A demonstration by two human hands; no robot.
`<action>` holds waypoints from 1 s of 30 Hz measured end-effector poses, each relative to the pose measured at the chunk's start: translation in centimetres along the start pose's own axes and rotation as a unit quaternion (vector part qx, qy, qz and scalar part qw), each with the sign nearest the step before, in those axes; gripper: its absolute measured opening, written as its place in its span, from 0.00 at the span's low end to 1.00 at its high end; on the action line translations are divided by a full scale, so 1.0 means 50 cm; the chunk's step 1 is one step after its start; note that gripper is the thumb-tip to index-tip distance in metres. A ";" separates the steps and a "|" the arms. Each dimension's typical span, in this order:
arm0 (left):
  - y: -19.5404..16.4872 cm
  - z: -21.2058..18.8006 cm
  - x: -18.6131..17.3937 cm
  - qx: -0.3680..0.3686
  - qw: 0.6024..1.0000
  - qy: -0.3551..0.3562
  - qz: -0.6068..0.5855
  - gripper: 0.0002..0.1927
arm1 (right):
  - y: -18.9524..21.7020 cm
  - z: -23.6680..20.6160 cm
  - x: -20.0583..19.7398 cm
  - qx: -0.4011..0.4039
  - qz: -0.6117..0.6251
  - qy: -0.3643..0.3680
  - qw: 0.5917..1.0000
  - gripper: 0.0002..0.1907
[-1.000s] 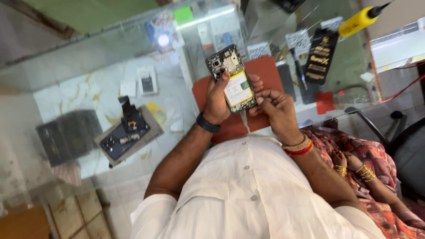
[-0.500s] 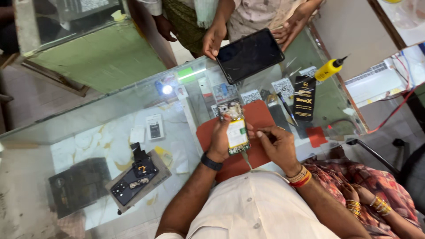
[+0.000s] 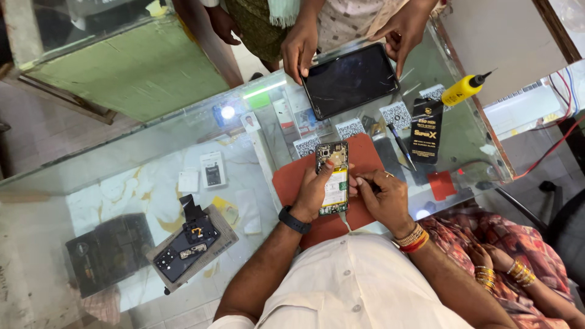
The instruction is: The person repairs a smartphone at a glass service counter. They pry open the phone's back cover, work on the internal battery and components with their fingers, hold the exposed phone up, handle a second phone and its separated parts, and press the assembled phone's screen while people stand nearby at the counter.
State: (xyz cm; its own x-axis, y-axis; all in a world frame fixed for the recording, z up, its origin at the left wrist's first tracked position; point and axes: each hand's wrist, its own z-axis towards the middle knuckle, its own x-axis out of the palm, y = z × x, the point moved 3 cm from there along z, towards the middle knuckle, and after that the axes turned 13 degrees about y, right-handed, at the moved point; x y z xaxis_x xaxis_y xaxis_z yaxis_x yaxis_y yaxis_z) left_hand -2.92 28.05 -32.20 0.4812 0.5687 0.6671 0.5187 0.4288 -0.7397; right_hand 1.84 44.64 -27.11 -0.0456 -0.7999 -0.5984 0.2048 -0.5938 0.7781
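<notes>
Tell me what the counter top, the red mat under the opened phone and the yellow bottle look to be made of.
Counter top: clear glass, glossy; items below show through and a lamp glints on it.
Red mat: matte, thin, probably rubber or silicone; no shine.
Yellow bottle: smooth, opaque, likely plastic, with a dark nozzle.
Opened phone: bare circuit board and battery, held by the left hand.

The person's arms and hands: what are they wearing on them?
Both forearms are bare below short white sleeves. The left hand has a dark band around its wrist, like a watch or fitness band. The right hand has a ring on one finger, and its wrist carries stacked bangles in gold and red.
</notes>
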 end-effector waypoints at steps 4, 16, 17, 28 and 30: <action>-0.002 0.001 -0.008 0.001 1.000 0.006 -0.012 0.36 | -0.003 0.001 0.009 0.010 -0.019 0.011 1.000 0.04; -0.006 -0.025 0.000 -0.010 1.000 -0.006 -0.004 0.36 | 0.005 -0.021 -0.004 0.074 0.044 -0.042 0.995 0.06; -0.007 -0.026 0.002 -0.018 1.000 -0.011 -0.001 0.36 | -0.001 -0.024 -0.014 0.105 0.060 -0.061 0.991 0.07; -0.009 -0.033 0.033 -0.016 1.000 -0.017 0.017 0.39 | -0.056 -0.013 -0.168 0.113 -0.013 -0.223 0.968 0.09; -0.004 -0.034 0.035 -0.011 1.000 -0.018 0.015 0.38 | -0.053 -0.012 -0.184 0.094 -0.108 -0.189 0.972 0.10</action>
State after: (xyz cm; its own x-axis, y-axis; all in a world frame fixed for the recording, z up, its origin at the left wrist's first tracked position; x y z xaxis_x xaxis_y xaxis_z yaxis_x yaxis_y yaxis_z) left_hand -0.97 27.79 -30.75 0.4708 0.6066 0.6407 0.5206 0.3953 -0.7568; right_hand 2.32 53.61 -23.78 -0.4303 -0.6092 -0.6661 -0.0296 -0.7280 0.6850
